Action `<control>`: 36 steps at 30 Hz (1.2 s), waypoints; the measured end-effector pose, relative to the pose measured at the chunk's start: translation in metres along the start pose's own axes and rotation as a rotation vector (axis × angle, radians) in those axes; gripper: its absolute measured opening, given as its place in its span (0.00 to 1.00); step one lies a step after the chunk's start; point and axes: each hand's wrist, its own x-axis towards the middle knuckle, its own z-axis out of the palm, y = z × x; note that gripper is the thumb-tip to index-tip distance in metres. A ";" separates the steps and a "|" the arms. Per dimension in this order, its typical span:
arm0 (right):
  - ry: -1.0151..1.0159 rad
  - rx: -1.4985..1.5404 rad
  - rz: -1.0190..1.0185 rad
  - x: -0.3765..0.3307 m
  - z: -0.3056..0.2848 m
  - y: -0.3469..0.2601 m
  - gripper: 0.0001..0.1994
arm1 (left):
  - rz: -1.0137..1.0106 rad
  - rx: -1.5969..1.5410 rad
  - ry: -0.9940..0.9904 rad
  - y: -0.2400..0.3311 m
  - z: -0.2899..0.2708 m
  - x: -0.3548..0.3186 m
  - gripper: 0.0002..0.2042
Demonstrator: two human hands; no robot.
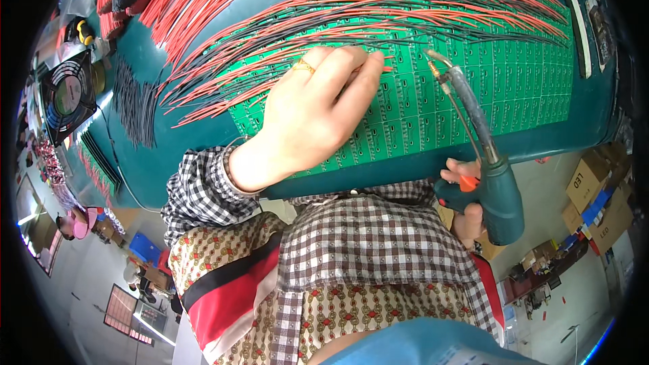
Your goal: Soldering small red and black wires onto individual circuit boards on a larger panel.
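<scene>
My left hand point(307, 111), with a ring on one finger, reaches over a large panel of green circuit boards point(405, 128). Its thumb and forefinger are pinched together just above the boards. Red wire ends point(388, 69) show right at the fingertips, though the pinch itself is partly hidden. In my right hand point(464, 170) is a green soldering gun point(501, 199) with a red-orange trigger, held by its grip. Its bent metal tip and thin feed tube point up and left, a little to the right of my left fingertips. Rows of red and black wires point(419, 17) lie across the panel.
Bundles of red wires point(186, 3) and black wires point(135, 105) lie at the left of the green table. A small black fan point(67, 98) stands at its left edge. A white strip point(573, 17) runs along the right side. Cardboard boxes point(595, 192) are beyond the table.
</scene>
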 end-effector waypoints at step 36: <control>0.037 -0.024 -0.028 0.005 0.002 0.005 0.23 | -0.046 -0.065 -0.031 0.004 -0.001 0.005 0.18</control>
